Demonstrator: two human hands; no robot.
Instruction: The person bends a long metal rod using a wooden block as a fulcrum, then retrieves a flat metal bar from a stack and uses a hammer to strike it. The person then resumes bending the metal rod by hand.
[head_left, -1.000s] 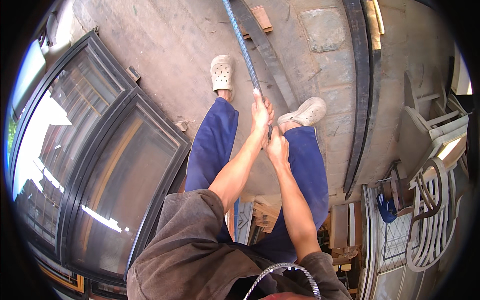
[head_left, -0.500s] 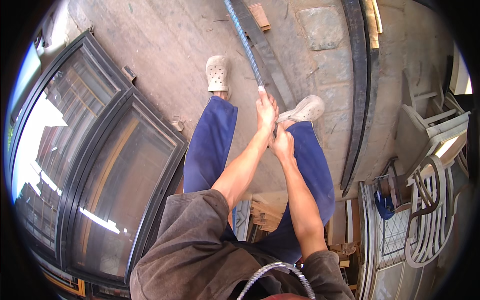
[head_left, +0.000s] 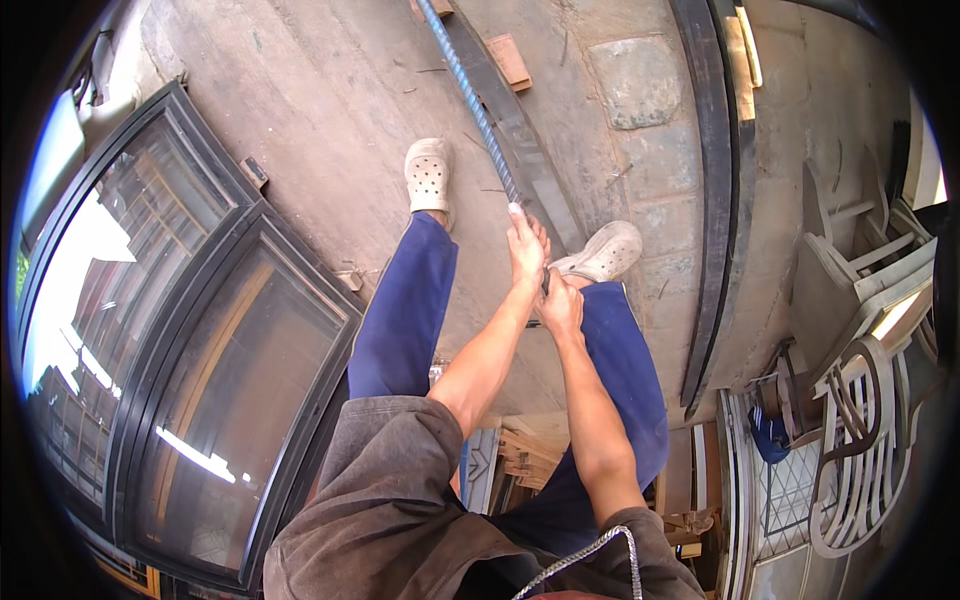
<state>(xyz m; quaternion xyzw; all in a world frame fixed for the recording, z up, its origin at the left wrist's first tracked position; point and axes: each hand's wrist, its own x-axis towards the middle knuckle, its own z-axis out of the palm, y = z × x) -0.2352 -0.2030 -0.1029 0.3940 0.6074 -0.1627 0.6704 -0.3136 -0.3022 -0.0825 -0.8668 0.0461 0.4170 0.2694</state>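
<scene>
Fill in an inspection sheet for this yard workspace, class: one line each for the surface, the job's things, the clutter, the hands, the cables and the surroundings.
Surface: bare concrete floor, dusty, with a square patch.
Job's things: long ribbed steel bar running from the hands toward the top edge of the view.
Clutter: small wood blocks, dark curved metal strips lying on the floor.
Hands: left hand grips the bar higher up; right hand closed in a grip just below it.
Cables: nothing seen; only a braided cord near the person's chest.
Surroundings: black-framed glazed panels at left, ornate metal chairs at right, white clogs on the feet.
</scene>
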